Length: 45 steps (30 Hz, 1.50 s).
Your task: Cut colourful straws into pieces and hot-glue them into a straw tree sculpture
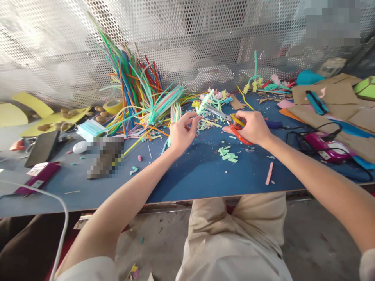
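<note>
My right hand (253, 127) is closed round the scissors (216, 112), with fingers in their red and yellow handles. The blades point left, toward the fingertips of my left hand (184, 132). That hand is pinched; what is between thumb and finger is too small to make out, though pale green bits show right behind the fingertips. Beyond the blades lies a heap of pale green, yellow and pink fuzzy pieces (215, 97). Short cut green pieces (227, 154) are scattered on the blue table (187, 175) below the scissors.
A big bundle of coloured fuzzy stems (131, 89) leans on the perforated metal screen (205, 47). At left are a face mask (90, 128), a white mouse (80, 147) and a dark phone (42, 148). Cardboard (322, 93) and a purple power strip (328, 146) with cables occupy the right.
</note>
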Each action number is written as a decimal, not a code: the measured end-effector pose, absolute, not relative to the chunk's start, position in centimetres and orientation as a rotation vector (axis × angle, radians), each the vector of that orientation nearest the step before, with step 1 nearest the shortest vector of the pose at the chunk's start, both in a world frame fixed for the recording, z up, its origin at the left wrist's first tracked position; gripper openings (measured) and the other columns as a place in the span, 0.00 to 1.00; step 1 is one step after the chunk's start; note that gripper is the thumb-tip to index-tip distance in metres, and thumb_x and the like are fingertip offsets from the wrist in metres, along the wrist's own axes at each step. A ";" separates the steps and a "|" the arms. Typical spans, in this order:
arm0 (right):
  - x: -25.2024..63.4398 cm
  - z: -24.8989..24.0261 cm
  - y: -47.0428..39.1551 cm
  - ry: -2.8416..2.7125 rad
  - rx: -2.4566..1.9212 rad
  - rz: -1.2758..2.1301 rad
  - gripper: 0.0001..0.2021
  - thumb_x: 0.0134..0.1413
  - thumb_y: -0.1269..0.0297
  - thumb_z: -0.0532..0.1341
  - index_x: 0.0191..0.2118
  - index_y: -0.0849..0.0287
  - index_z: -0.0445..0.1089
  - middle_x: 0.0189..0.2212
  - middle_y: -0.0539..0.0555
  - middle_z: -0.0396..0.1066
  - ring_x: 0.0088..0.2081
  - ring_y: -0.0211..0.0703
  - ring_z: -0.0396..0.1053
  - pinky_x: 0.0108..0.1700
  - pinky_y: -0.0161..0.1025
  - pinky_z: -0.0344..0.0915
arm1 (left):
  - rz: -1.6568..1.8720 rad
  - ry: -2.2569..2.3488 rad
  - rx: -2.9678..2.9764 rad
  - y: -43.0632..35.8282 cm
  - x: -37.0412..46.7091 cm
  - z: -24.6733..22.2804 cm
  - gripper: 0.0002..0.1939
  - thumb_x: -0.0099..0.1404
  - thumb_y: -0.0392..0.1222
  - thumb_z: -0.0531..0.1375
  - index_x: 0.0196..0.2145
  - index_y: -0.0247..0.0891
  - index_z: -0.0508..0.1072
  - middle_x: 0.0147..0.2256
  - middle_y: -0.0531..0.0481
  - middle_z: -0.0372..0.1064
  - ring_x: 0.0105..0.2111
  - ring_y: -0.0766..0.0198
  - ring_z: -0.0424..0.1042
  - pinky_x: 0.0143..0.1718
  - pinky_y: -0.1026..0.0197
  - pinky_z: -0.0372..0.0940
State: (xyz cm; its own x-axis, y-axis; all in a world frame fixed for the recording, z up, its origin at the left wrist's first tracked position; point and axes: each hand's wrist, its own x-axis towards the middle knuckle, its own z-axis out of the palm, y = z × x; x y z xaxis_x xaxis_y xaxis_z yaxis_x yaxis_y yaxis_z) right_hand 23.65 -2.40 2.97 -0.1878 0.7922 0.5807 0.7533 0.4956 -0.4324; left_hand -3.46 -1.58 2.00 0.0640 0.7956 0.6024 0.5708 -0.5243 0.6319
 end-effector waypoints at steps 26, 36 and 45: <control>24.6 4.1 -2.5 -2.045 -1.406 -0.197 0.20 0.50 0.50 0.64 0.21 0.54 0.57 0.18 0.50 0.62 0.23 0.40 0.54 0.30 0.42 0.46 | 1.465 1.235 2.005 -1.0 -3.5 1.6 0.20 0.75 0.59 0.59 0.50 0.41 0.77 0.43 0.47 0.84 0.20 0.69 0.77 0.24 0.66 0.71; 25.6 3.9 -1.9 -2.084 -1.229 -0.046 0.19 0.51 0.56 0.62 0.20 0.53 0.51 0.16 0.46 0.52 0.23 0.38 0.45 0.30 0.42 0.45 | 1.386 0.945 1.680 0.6 -3.9 1.3 0.23 0.71 0.59 0.65 0.52 0.38 0.74 0.49 0.40 0.82 0.27 0.66 0.81 0.28 0.62 0.79; 26.8 3.4 -0.8 -1.837 -1.165 -0.111 0.20 0.52 0.50 0.68 0.24 0.52 0.58 0.19 0.48 0.61 0.23 0.41 0.57 0.29 0.43 0.54 | 1.397 0.926 1.715 0.4 -4.1 2.5 0.23 0.68 0.59 0.67 0.49 0.36 0.77 0.44 0.41 0.83 0.31 0.63 0.83 0.34 0.61 0.81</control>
